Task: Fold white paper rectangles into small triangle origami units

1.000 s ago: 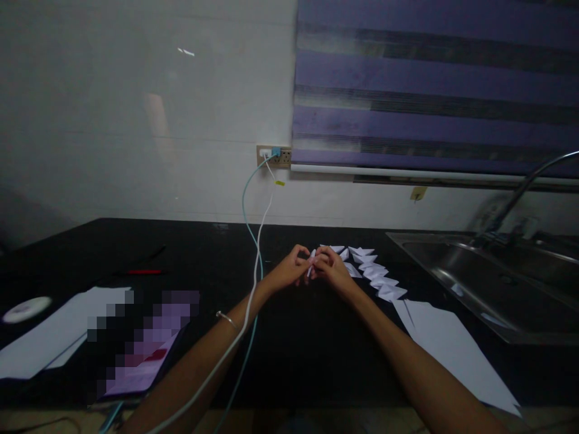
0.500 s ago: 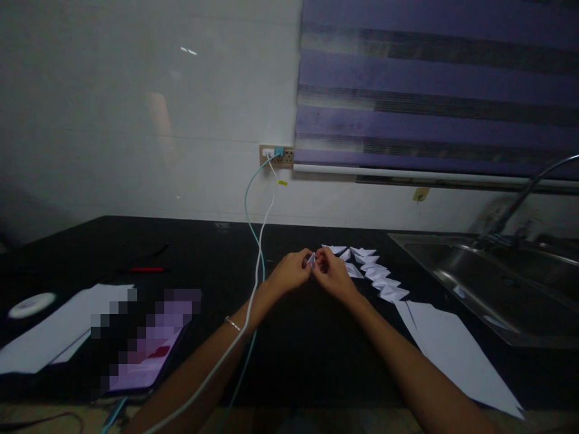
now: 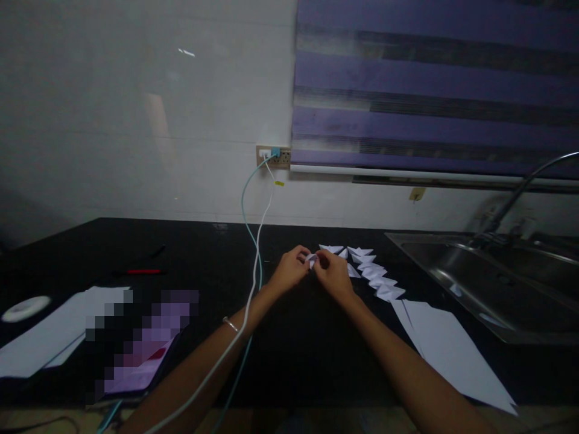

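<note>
And there's the change: the small folded paper [image 3: 311, 258], standing narrow half a second ago, now spreads wider, just below centre-frame! Left hand [image 3: 292, 267] pinches one side, right hand [image 3: 333, 272] the other, both curled nearly closed; shaping looks unfinished.

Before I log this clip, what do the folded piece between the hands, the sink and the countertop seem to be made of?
Folded piece: likely paper, matte white, judging by its thin look and angular shape.
Sink: probably stainless steel with a satin sheen, from its grey metallic highlights.
Countertop: black and smooth-looking, perhaps polished stone, but the dim light leaves laminate possible.
</note>
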`<state>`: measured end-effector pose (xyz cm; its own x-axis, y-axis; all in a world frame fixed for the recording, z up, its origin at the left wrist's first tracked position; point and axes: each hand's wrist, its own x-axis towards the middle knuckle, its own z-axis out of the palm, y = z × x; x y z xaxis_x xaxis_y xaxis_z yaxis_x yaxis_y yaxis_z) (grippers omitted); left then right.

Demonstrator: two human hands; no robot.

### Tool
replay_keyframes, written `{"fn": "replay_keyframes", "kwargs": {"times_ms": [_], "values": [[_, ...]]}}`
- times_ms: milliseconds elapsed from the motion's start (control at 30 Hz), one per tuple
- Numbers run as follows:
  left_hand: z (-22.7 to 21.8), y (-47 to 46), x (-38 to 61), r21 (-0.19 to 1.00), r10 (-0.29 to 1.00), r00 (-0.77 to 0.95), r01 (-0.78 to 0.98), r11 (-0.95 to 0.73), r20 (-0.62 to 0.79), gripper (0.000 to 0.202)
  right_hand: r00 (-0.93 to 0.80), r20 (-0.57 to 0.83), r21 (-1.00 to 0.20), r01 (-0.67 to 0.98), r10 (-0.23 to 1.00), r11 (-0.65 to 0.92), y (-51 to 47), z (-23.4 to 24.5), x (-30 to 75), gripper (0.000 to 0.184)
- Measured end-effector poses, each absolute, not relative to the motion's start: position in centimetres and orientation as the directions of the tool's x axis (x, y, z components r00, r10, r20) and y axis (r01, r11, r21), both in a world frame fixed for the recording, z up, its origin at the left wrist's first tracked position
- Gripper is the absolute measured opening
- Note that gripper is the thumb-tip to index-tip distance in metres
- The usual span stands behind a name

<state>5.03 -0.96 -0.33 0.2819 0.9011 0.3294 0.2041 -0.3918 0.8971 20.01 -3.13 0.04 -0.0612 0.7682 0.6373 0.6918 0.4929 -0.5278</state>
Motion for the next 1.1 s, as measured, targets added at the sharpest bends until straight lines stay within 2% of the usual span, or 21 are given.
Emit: {"fn": "replay_keyframes", "kwargs": {"times_ms": [67, 133, 200, 267, 367, 533, 733, 933, 1100], "values": [[-0.4, -0.7, 4.8, 0.968, 0.913, 0.336, 0.018, -0.251, 0.231, 0.037, -0.056, 0.653, -0.531, 0.677, 0.755, 0.509, -3.2, 0.3, 20.1, 0.017], [-0.5, -0.5, 4.7, 0.986, 0.892, 0.434, -0.150, -0.069, 0.128, 0.045, -0.040, 0.674, -0.539, 0.655, 0.737, 0.529, -3.4, 0.5, 20.2, 0.020], [-0.6, -0.4, 4.6, 0.974, 0.845, 0.534, -0.210, 0.089, 0.038, 0.049, -0.027, 0.691, -0.550, 0.629, 0.722, 0.550, -3.5, 0.6, 20.2, 0.021], [-0.6, -0.4, 4.6, 0.970, 0.811, 0.585, -0.202, 0.138, 0.007, 0.055, -0.044, 0.694, -0.558, 0.597, 0.718, 0.576, -3.7, 0.6, 20.1, 0.023], [-0.6, -0.5, 4.7, 0.986, 0.811, 0.584, -0.152, 0.063, 0.038, 0.054, -0.076, 0.688, -0.569, 0.560, 0.722, 0.602, -3.7, 0.4, 19.9, 0.025], [-0.6, -0.4, 4.4, 0.991, 0.821, 0.556, -0.041, -0.125, 0.126, 0.048, -0.030, 0.672, -0.630, 0.502, 0.740, 0.593, -3.1, -0.1, 19.9, 0.025], [-0.7, 0.1, 3.5, 0.962, 0.784, 0.583, 0.012, -0.273, 0.215, 0.046, -0.026, 0.512, -0.843, 0.176, 0.859, 0.508, -1.6, -0.6, 20.5, 0.028], [0.1, -0.5, 2.8, 0.955, 0.659, 0.729, 0.026, -0.296, 0.184, 0.047, -0.183, 0.381, -0.904, 0.133, 0.906, 0.407, -1.2, -1.2, 20.7, 0.027], [0.0, -0.4, 2.9, 0.967, 0.670, 0.733, 0.071, -0.245, 0.116, 0.046, -0.205, 0.365, -0.906, 0.145, 0.908, 0.397, -1.4, -0.9, 21.0, 0.026]]}}
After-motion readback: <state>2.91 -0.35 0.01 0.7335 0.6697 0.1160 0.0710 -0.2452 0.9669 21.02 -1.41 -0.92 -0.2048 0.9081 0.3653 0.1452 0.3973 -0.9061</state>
